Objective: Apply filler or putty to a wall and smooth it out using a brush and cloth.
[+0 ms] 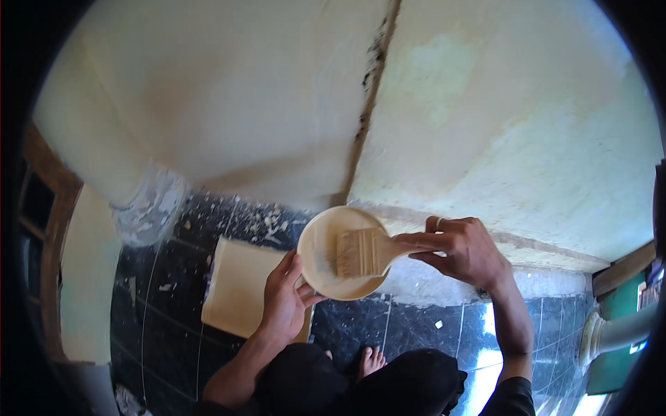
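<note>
A round, shallow, cream-coloured dish (320, 232) is held up in front of me, its inside coated with what looks like cream paint. My left hand (285, 297) grips its left and lower rim, thumb on the edge and fingers underneath. From the right, my right hand (458, 251) pinches the handle of a wide paintbrush (361, 254). The brush's bristles lie over the dish and point left; they are caked with the same cream colour. Whether the bristles press on the dish bottom is hard to tell.
Ahead rises a patchy cream and pale green wall (263, 90), split by a brown vertical strip (371, 90). A cream rectangular sheet or board (239, 284) lies on the dark tiled floor (166, 340), among flaked paint chips (267, 223). A column base (149, 208) stands left.
</note>
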The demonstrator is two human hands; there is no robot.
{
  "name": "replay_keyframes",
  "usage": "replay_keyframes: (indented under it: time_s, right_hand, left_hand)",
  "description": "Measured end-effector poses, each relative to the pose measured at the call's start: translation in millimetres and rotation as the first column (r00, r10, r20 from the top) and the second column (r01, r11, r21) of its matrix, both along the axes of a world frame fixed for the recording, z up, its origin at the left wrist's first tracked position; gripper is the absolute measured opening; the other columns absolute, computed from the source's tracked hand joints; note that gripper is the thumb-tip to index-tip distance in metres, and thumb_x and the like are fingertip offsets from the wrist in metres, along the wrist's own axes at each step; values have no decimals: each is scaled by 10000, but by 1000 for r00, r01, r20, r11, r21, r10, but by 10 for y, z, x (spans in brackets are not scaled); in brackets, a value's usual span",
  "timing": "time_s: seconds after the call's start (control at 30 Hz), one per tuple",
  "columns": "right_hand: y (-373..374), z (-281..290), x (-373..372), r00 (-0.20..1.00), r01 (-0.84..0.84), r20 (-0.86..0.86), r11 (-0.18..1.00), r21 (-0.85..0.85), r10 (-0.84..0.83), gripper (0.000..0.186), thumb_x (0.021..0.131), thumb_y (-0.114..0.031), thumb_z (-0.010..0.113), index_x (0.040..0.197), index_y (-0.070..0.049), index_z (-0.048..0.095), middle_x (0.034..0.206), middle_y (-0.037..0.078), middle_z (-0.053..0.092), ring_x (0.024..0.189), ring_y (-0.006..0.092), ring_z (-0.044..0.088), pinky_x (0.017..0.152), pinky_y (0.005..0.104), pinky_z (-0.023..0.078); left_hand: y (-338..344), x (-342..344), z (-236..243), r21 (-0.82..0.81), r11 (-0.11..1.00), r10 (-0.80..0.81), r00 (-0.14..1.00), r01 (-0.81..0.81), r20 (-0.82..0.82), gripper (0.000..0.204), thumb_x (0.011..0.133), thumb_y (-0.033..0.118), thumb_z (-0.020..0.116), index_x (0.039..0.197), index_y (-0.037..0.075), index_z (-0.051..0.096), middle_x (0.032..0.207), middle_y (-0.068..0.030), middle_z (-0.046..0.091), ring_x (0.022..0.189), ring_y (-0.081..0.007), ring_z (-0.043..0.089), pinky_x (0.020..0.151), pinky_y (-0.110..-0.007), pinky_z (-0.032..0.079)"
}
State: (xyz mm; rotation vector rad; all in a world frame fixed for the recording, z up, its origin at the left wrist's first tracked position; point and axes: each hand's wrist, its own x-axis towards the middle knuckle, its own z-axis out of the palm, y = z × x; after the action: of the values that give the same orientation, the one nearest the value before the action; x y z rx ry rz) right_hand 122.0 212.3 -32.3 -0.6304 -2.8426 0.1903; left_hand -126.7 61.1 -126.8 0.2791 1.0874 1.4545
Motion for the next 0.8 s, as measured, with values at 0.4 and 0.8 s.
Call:
replay_keyframes:
  time_s: [0.4,0.8]
  right_hand:
    - [235,416,37,814,547,-530,620,562,-237,383,830,-87,695,1157,-288,695,722,-26,569,597,100,506,450,259,434]
    - [404,306,352,790,611,-430,622,490,-438,394,817,-3,674,1150,-213,695,803,8,616,628,134,583,510,288,484]
  left_hand:
    - [-42,-51,-17,3,1000,-19,999,19,-40,378,1005,391,457,1288,140,468,1318,-77,521,1180,-287,568,922,-490,509]
    - [-96,-91,5,26,999,18,1000,-18,-9,398,1006,351,473,1332,125,447,1273,-100,550,1133,-302,602,875,-481,552]
